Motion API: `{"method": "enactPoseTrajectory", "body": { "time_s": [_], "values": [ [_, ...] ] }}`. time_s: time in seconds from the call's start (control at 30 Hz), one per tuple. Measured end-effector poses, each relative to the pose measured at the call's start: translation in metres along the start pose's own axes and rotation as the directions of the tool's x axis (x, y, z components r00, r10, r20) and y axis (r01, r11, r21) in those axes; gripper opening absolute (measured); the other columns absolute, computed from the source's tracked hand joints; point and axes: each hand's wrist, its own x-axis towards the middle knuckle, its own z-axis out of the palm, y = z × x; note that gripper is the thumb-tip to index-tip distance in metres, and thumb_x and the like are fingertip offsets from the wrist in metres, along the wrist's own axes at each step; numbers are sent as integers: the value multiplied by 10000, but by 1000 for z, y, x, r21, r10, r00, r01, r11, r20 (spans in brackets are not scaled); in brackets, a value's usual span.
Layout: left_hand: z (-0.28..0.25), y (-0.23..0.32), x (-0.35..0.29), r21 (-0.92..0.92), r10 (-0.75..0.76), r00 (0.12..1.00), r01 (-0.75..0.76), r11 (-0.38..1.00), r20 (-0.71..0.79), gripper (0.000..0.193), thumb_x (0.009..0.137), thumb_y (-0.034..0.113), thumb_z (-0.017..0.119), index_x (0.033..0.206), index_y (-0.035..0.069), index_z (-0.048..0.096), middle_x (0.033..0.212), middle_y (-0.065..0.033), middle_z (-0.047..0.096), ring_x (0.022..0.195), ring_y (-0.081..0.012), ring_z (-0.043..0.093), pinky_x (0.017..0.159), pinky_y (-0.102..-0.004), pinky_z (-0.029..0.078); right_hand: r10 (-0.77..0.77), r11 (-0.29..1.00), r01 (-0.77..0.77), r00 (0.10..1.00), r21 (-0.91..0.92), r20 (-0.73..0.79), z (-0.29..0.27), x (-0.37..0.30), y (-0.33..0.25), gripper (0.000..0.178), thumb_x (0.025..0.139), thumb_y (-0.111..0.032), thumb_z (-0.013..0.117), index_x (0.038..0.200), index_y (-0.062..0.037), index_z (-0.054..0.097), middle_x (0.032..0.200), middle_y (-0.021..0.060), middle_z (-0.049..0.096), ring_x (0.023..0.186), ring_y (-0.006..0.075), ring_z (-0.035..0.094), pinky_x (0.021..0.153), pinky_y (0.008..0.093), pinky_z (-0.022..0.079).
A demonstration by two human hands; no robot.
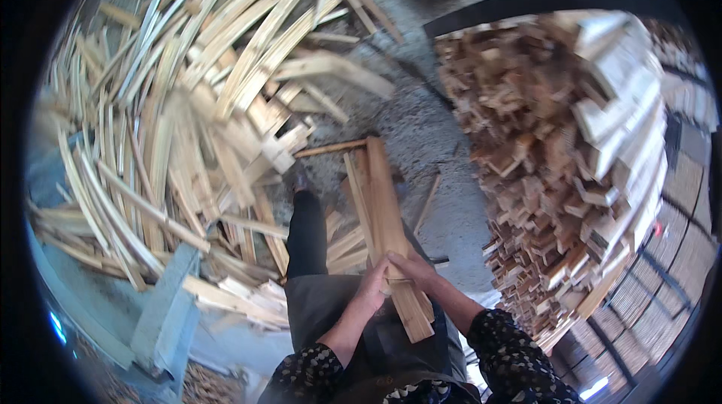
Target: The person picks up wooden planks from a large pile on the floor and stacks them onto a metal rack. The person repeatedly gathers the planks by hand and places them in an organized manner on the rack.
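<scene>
At the person's waist in the head view, the left hand [371, 288] and right hand [413, 269] meet, both gripping a few wooden boards [386, 208] that extend away from the body above the grey floor [451, 212]. To the left sprawls a loose heap of pale planks [162, 141]; to the right stands a tall lumber stack [526, 118], well apart from the hands.

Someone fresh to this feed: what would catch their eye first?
Probably the big, tangled heap of pale wooden strips filling the upper left, against the dense stack of timber on the right, its many cut ends facing the person. Next, at lower centre, the long wooden boards held in the person's left hand and right hand, close together.
</scene>
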Motion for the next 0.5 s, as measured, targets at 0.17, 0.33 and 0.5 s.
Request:
{"method": "enactPoseTrajectory", "body": {
  "time_s": [0.17, 0.33, 0.5],
  "values": [
    [66, -12, -85, 170, 0, 999, -9, 985, 49, 447, 839, 314, 522, 1223, 152, 361, 1069, -76, 496, 952, -210, 523, 774, -365, 462, -348, 918, 332, 937, -215, -41, -10, -98, -25, 691, 796, -398, 586, 1319, -63, 283, 1193, 113, 470, 1078, 194, 449, 924, 307, 357],
    [119, -51, -166, 155, 372, 864, -442, 884, 340, 563, 848, 355, 486, 1291, 94, 255, 1223, -104, 381, 1146, -236, 388, 941, -382, 360, -506, 745, 619, 767, -248, 394, -30, -194, -80, 810, 787, -538, 510, 1345, -36, 207, 1233, 166, 409, 1149, 238, 377, 961, 336, 305],
    [157, -67, -203, 537, 437, 834, -552, 638, 337, 491, 830, 259, 545, 1203, 26, 328, 1117, -127, 451, 930, -250, 496, 844, -377, 400, -840, 131, 899, 325, -419, 434, -50, -275, -88, 797, 793, -541, 475, 1366, -79, 168, 1154, 224, 354, 1037, 367, 412, 877, 377, 345]
  ]
}}
